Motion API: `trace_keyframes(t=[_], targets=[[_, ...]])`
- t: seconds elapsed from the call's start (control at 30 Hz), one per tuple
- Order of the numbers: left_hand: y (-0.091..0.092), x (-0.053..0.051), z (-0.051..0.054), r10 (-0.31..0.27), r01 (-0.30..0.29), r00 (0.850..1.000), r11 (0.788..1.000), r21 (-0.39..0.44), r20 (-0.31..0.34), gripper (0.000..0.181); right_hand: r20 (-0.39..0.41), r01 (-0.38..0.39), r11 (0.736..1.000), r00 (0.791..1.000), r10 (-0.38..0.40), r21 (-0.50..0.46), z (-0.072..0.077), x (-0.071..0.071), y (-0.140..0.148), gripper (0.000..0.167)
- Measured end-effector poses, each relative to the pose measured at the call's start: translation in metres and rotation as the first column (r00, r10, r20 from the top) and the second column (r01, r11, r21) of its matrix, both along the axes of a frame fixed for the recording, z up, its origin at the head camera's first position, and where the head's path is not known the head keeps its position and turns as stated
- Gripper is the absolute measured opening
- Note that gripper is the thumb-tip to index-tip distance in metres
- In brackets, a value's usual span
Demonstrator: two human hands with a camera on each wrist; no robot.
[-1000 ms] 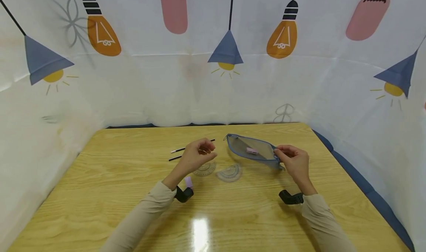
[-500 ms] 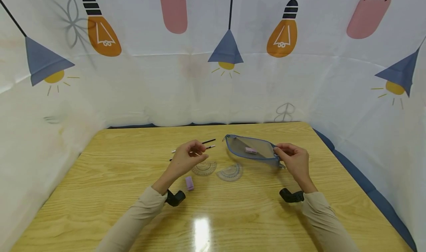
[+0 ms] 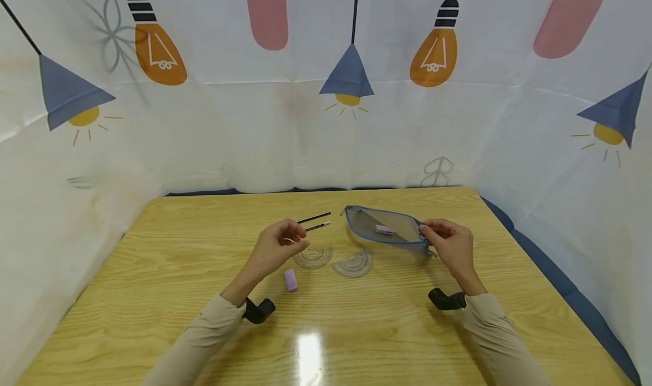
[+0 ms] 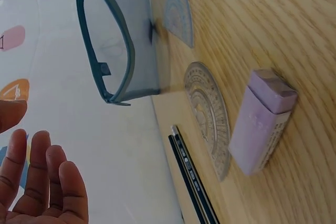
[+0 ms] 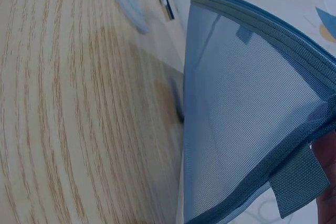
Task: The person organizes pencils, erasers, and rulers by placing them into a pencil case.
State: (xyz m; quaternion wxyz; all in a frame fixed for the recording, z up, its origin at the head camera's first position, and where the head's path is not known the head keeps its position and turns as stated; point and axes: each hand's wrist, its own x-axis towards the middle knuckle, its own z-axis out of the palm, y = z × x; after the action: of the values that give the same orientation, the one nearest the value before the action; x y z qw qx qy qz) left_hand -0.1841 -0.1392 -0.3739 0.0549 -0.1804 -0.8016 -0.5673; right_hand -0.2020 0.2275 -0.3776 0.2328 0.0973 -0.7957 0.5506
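Blue mesh makes up the zip-edged pouch [image 5: 241, 100] that my right hand [image 3: 450, 244] pinches between thumb and fingers at one end of its rim, its mouth gaping toward me. As I judge it, packing has only begun: one small purple block eraser [image 3: 384, 230] appears to lie inside. Left out on the pale wood-grain table [image 3: 153, 295] are a second purple eraser in a paler sleeve [image 4: 262, 121], two clear plastic half-round protractors [image 3: 352, 264] and two slim black pencils [image 4: 192, 170].

My left hand [image 3: 271, 247] hangs empty, thumb well apart from loosely bent fingers. The pencils lie beyond those fingertips, one protractor just to their right, the second eraser nearer me. The pouch is well apart from them, to the right; whether its base touches the wood I can't tell.
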Motion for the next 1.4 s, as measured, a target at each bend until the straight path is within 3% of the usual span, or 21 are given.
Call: trace_keyframes(t=[0.67,1.4], targets=[[-0.025,0.012,-0.01,0.07,-0.07,0.996,0.998,-0.005,0.053,0.021,0.004,0.022,1.0,1.0,-0.022,-0.011,-0.002,0.001,0.001,0.013],[-0.037,0.022,-0.033,0.064,-0.048,0.982,0.995,-0.093,0.176,0.024,0.027,0.045,0.999,0.999,-0.045,0.017,-0.001,0.003,0.002,0.013]])
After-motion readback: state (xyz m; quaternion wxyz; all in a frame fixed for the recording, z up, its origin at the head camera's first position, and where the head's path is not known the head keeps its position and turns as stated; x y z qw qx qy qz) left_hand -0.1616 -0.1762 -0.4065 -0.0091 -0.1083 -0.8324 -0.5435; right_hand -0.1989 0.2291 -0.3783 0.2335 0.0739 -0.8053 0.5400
